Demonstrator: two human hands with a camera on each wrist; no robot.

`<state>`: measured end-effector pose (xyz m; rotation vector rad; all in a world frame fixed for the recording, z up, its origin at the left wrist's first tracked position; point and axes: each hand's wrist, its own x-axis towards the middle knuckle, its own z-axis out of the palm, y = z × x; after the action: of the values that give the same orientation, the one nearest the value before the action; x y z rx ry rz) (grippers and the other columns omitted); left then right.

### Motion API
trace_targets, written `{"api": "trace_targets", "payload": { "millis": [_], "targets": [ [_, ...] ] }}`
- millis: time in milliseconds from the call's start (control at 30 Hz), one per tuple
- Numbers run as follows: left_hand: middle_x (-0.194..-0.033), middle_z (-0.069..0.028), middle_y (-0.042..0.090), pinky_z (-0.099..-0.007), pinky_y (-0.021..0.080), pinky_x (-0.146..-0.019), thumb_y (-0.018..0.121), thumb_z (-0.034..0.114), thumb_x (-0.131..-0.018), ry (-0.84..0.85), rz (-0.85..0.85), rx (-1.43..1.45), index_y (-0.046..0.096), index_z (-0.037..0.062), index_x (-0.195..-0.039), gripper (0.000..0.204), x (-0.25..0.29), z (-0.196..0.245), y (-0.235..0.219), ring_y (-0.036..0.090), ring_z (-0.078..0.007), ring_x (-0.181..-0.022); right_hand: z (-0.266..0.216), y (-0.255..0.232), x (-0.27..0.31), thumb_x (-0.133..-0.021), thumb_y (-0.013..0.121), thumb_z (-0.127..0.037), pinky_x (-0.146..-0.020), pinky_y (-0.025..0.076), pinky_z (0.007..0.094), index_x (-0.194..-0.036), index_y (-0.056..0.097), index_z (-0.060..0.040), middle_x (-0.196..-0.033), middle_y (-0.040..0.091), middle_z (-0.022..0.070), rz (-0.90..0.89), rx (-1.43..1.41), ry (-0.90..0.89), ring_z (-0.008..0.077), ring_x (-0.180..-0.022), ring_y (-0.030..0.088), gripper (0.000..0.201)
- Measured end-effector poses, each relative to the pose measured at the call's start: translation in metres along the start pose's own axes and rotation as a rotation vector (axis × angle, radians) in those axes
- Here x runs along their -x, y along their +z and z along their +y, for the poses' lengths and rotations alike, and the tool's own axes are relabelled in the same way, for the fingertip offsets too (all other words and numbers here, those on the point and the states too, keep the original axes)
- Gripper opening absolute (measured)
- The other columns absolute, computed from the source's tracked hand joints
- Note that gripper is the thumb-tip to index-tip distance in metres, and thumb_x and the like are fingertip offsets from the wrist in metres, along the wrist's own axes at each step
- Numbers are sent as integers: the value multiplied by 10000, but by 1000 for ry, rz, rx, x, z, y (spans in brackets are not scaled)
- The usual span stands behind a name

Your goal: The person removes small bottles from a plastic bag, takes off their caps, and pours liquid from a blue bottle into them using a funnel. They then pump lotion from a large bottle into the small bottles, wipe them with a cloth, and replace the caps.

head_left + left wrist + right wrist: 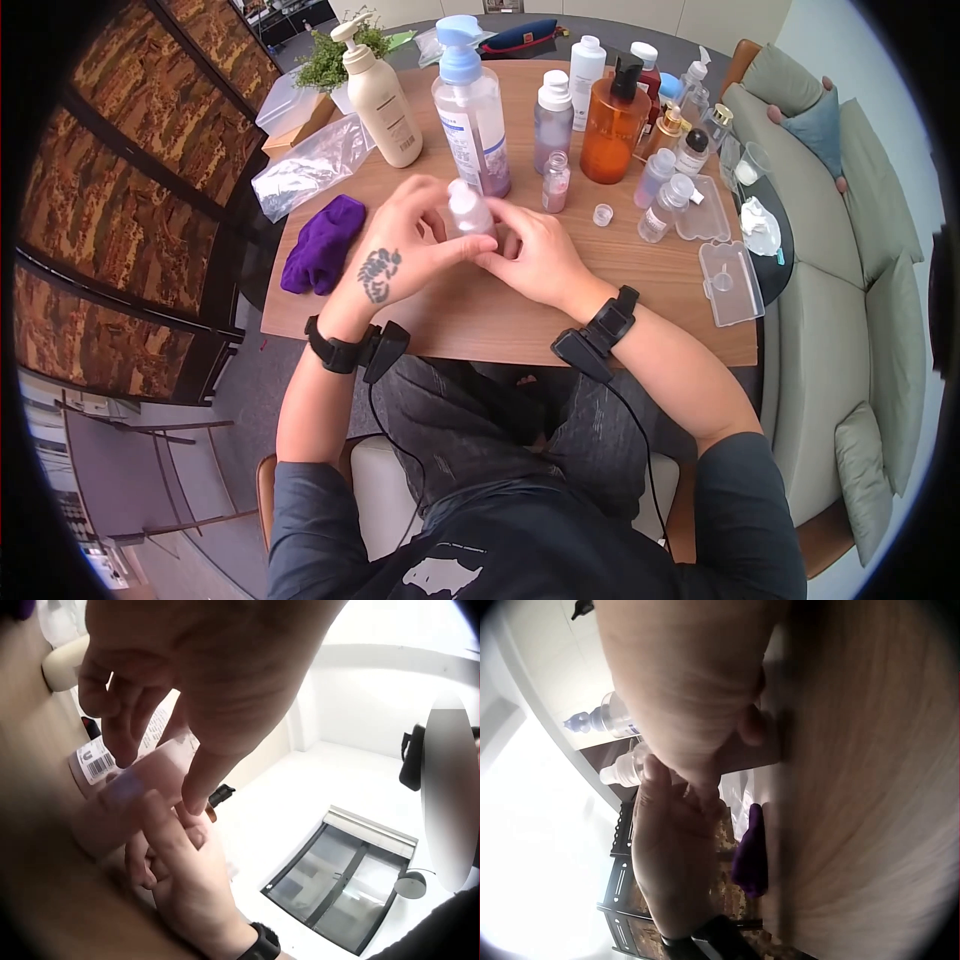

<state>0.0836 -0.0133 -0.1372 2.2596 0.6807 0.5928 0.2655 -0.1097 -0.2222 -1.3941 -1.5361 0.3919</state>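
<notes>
A small clear bottle with a whitish top [468,208] stands upright between both hands over the near middle of the table. My left hand [405,235] grips it from the left, thumb in front and fingers behind. From the right, my right hand [540,255] holds its side with thumb and fingers. In the right wrist view the white top [619,772] sticks out past the left hand [671,847]. Nearby stand a little bottle of pink liquid [556,185] and a big pump bottle with a blue head [468,120]. A small clear cap [602,214] lies to the right.
A cream pump bottle [382,105], plastic bag [310,165] and purple cloth [323,245] are on the left. An orange pump bottle [608,130], small clear bottles [665,208] and an opened clear plastic case [731,285] occupy the right. A wooden table [440,335] bears them.
</notes>
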Motion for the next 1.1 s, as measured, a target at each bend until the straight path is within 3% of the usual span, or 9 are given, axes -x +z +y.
{"api": "trace_targets", "payload": {
  "millis": [67,200,300,500,600,733,867,967,1100],
  "targets": [
    [-1279,-117,629,-329,541,-813,873,308,-851,64,19,-17,736,39,-1216,474,-3,3,-8,655,-195,-937,-1,-1,0,-849,850,-288,-694,566,404,-1383,625,-69,-952,745,175,-3,-8,36,323,-734,703,620],
    [-1361,-108,642,-403,532,-986,796,201,-917,276,-23,-58,736,30,-1150,295,-11,4,-15,643,-293,-1225,-6,-2,1,-851,849,-274,-666,547,413,-1336,668,-74,-900,736,172,-23,23,49,313,-716,698,554],
    [-1353,-122,662,-407,480,-1082,800,235,-920,291,17,-146,744,25,-1165,328,-9,9,-10,613,-314,-1299,-10,-4,1,-851,851,-272,-648,538,410,-1336,672,-75,-847,728,165,-36,8,75,302,-690,692,553],
    [-1343,-156,666,-406,517,-1024,833,239,-886,270,281,-312,653,-40,-893,332,-8,8,14,663,-334,-1200,-11,-3,0,-843,860,-289,-621,528,401,-1312,691,-76,-811,720,151,-26,27,91,280,-652,682,542],
    [-1328,-178,669,-404,507,-1027,833,200,-891,225,209,-384,592,-18,-955,332,-7,4,9,674,-297,-1172,-8,-3,0,-835,867,-300,-612,524,396,-1293,706,-75,-798,716,148,-23,32,82,271,-630,670,535],
    [-1067,-113,704,-402,469,-1041,799,162,-881,122,215,401,489,37,-1214,473,-5,-8,17,644,-216,-1193,-9,-4,1,-826,875,-311,-599,515,390,-1291,709,-71,-776,708,145,-2,30,93,260,-597,646,549],
    [-1067,-121,731,-399,448,-1089,721,107,-897,140,272,234,506,40,-1284,447,0,-11,4,665,-230,-1206,-8,-3,-1,-825,877,-318,-589,505,384,-1298,706,-65,-771,705,144,-17,17,111,246,-585,638,564],
    [-1188,-125,686,-391,444,-1097,748,97,-924,299,190,83,461,15,-1388,552,0,5,1,644,-198,-1188,-7,0,0,-831,898,-288,-513,421,314,-1223,717,-27,-639,623,75,44,12,34,110,-492,502,505],
    [-1109,-99,711,-397,452,-1098,809,105,-875,204,211,104,488,19,-1408,628,-6,1,5,659,-204,-1163,-4,1,0,-830,898,-290,-513,416,314,-1225,718,-26,-631,615,73,43,1,26,110,-489,496,508]
  ]
}}
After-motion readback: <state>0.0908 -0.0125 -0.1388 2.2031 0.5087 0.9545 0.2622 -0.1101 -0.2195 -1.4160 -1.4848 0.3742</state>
